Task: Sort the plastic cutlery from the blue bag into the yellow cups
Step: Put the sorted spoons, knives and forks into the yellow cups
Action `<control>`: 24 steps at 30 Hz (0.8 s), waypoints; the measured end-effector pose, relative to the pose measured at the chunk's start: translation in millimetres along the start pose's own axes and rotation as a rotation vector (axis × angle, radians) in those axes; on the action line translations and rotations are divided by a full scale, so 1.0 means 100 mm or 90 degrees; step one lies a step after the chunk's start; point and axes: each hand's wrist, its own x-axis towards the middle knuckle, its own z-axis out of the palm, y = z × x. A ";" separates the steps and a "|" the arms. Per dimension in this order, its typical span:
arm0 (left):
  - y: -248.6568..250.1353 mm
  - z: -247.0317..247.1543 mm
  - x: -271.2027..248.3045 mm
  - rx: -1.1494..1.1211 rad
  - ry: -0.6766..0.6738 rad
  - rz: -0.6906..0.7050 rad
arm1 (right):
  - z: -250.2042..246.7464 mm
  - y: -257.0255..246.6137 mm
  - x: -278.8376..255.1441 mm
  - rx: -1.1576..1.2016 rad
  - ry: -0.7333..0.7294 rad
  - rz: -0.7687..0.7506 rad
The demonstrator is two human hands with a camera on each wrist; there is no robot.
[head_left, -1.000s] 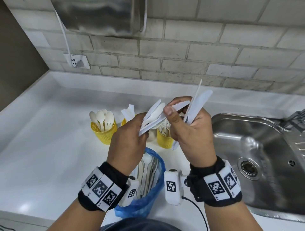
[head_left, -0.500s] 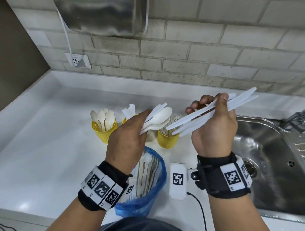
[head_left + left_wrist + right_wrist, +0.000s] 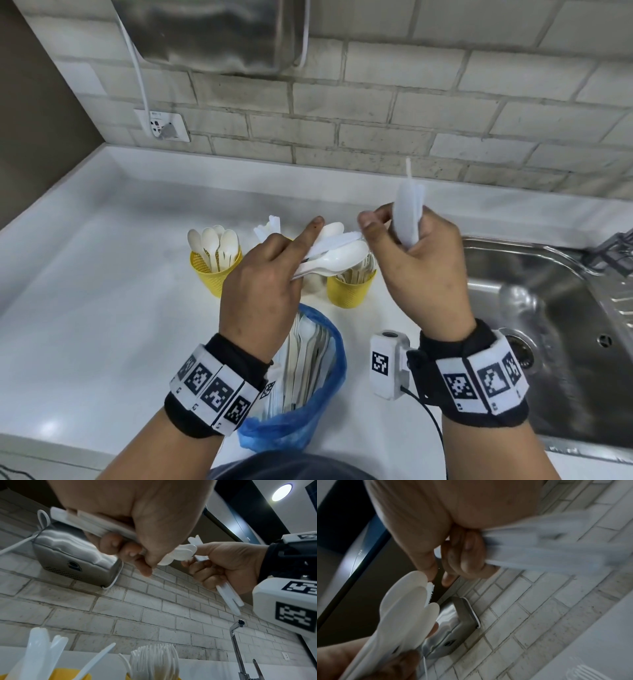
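Head view: your left hand (image 3: pixel 263 284) grips a mixed bunch of white spoons (image 3: pixel 337 262) with one serrated knife (image 3: pixel 337 241) lying across the top, index finger lifted straight off the bunch; your right hand (image 3: pixel 426 274) clutches a bundle of knives (image 3: pixel 407 219) pointing up, while its thumb and forefinger reach for the knife's tip. Pinch only that tip and pull along its length so the spoons stay put; keep your left grip firm. The blue bag (image 3: pixel 308 404) sits on the counter (image 3: pixel 102 308) just under your left wrist, cutlery left inside; the yellow cups (image 3: pixel 214 270) stand behind it, spoons in the left one, forks in the right, the middle one mostly hidden. Left wrist view: left fingers (image 3: pixel 126 549) curl round the handles, palm down, the right hand (image 3: pixel 228 566) close beside with knife handles jutting below it. Right wrist view: blurred, but the right fingers (image 3: pixel 467 555) clamp the knife bundle, thumb almost on the serrated edge (image 3: pixel 429 593) between two spoon bowls; contact can't be told.
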 end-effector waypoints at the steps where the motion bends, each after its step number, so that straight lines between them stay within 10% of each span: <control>1: 0.00 0.00 0.00 0.001 0.002 0.001 | 0.01 0.00 -0.01 -0.015 -0.030 0.013; 8: -0.02 0.03 -0.01 0.012 0.007 0.010 | 0.00 -0.01 -0.02 -0.049 -0.091 0.051; 19: -0.03 0.05 -0.02 -0.016 -0.035 -0.018 | -0.07 0.06 0.04 0.042 0.121 0.100; 24: 0.00 0.07 -0.02 -0.036 -0.044 0.002 | -0.01 0.05 0.01 0.163 0.080 0.187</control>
